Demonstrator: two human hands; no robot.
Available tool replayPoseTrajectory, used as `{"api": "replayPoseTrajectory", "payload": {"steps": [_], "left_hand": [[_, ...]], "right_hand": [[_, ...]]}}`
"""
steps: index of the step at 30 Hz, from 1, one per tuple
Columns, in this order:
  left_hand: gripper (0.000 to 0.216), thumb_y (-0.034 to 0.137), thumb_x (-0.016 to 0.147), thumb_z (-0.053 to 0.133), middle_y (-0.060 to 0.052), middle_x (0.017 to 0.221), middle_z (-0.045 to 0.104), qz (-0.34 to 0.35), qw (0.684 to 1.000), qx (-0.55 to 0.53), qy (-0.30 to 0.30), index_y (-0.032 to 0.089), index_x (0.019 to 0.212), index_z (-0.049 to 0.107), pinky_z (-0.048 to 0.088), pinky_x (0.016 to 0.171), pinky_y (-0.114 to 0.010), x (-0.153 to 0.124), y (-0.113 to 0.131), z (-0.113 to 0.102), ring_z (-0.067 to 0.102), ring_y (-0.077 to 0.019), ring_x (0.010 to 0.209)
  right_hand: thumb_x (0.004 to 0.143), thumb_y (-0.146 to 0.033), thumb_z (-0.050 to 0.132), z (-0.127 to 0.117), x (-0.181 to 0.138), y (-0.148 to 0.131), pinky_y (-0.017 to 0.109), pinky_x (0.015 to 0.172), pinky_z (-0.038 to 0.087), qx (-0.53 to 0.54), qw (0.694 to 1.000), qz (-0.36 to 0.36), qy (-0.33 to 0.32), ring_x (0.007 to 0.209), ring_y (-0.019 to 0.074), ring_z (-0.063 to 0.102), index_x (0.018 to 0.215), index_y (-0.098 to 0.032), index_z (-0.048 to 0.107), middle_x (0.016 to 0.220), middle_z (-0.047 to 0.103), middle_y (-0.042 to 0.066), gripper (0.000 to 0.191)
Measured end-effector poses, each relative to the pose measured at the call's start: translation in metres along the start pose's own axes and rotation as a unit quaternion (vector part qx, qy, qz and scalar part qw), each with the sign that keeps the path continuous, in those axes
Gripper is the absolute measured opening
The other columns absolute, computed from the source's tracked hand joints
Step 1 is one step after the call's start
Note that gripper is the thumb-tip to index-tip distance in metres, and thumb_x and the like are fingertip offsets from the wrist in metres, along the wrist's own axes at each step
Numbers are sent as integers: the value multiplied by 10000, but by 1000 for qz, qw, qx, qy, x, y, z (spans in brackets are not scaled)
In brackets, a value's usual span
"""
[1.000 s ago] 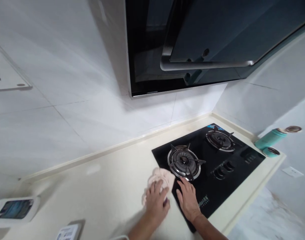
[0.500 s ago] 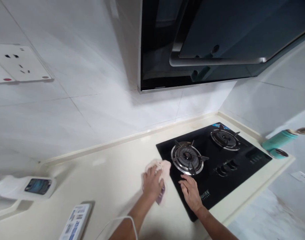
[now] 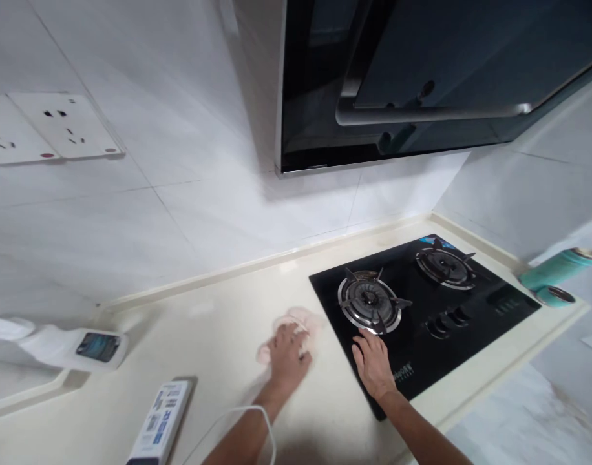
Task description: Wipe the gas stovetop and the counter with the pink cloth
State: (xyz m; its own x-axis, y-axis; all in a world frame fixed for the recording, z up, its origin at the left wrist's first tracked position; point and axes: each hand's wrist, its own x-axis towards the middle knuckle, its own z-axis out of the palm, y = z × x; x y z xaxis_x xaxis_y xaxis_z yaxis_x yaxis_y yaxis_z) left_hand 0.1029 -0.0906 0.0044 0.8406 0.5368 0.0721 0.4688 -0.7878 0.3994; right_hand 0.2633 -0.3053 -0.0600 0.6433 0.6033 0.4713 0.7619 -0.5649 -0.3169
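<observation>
My left hand (image 3: 287,354) presses flat on a pale pink cloth (image 3: 296,321) lying on the cream countertop (image 3: 218,349), just left of the black glass gas hob (image 3: 424,320). Its fingers are spread over the cloth. My right hand (image 3: 373,363) rests palm down, fingers stretched out, on the hob's front left corner, right below the near burner (image 3: 370,303). A second burner (image 3: 445,266) sits further back on the right. Three control knobs (image 3: 446,321) lie to the right of my right hand.
A dark range hood (image 3: 412,77) hangs above the hob. A white spray bottle (image 3: 68,345) lies at the far left, and a white box (image 3: 161,423) near the front edge. Wall sockets (image 3: 48,126) are at upper left. A teal bottle (image 3: 555,274) lies by the right wall.
My left hand has slid the cloth to the left along the countertop, away from the hob's edge. My right hand stays on the hob. The view has shifted left.
</observation>
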Motion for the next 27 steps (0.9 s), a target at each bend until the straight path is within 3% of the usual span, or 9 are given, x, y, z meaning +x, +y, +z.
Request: {"api": "replayPoseTrajectory", "payload": {"steps": [4, 7, 11, 14, 16, 18, 21, 27], "left_hand": [[313, 469, 811, 716, -30, 1426, 659, 155, 987, -39, -35, 373, 1107, 756, 444, 1102, -581, -69, 52, 41, 509, -365, 1393], [318, 537, 794, 731, -39, 1363, 704, 217, 974, -46, -49, 365, 1060, 763, 491, 1063, -570, -105, 50, 49, 573, -366, 1338], [315, 486, 826, 707, -56, 1393, 704, 182, 983, -14, -32, 361, 1112, 756, 525, 1043, -603, -141, -12, 23, 593, -394, 1341], [329, 429, 886, 651, -25, 1417, 696, 68, 995, 70, 29, 399, 1204, 731, 552, 1059, -540, -168, -70, -10, 605, -351, 1349], [388, 411, 935, 596, -57, 1461, 668, 2, 993, 103, 61, 362, 1308, 691, 533, 1099, -533, -179, -96, -32, 555, -348, 1417], [464, 407, 955, 559, -103, 1533, 607, -67, 986, 123, 87, 296, 1398, 642, 496, 1146, -532, -176, -108, -47, 487, -346, 1481], [538, 392, 944, 559, -151, 1581, 542, -152, 976, 125, 90, 234, 1457, 591, 445, 1188, -533, -148, -108, -59, 441, -341, 1506], [542, 427, 979, 476, -199, 1579, 489, -202, 967, 108, 112, 220, 1473, 561, 450, 1120, -609, -68, -105, -53, 410, -398, 1471]], "right_hand": [[1088, -342, 380, 2, -2, 6, 485, 1123, 414, 7, 1000, -9, 3, 1304, 270, 590, 1136, -227, 726, 1326, 696, 125, 368], [1092, -330, 349, 2, -4, 10, 485, 1104, 428, 21, 1000, -9, 9, 1279, 268, 605, 1141, -224, 735, 1312, 706, 123, 403], [1077, -361, 376, 3, -6, 13, 512, 1107, 432, 38, 999, 1, 2, 1279, 284, 604, 1133, -231, 743, 1320, 704, 127, 393], [1066, -366, 391, 3, -6, 13, 519, 1116, 425, 40, 999, 3, -3, 1295, 290, 592, 1140, -225, 738, 1330, 698, 136, 382], [1061, -365, 393, 4, -7, 12, 522, 1116, 419, 33, 999, 2, -8, 1303, 297, 583, 1145, -215, 732, 1335, 693, 147, 380], [1054, -367, 396, 4, -7, 12, 526, 1111, 415, 25, 1000, 2, -15, 1303, 304, 577, 1146, -213, 729, 1341, 689, 152, 379], [1046, -367, 400, 5, -6, 12, 525, 1104, 411, 16, 1000, 2, -15, 1292, 306, 578, 1144, -218, 726, 1338, 690, 146, 371], [1047, -343, 404, 4, -5, 10, 515, 1106, 406, 2, 1000, -4, -13, 1294, 301, 580, 1147, -214, 724, 1341, 691, 148, 359]]}}
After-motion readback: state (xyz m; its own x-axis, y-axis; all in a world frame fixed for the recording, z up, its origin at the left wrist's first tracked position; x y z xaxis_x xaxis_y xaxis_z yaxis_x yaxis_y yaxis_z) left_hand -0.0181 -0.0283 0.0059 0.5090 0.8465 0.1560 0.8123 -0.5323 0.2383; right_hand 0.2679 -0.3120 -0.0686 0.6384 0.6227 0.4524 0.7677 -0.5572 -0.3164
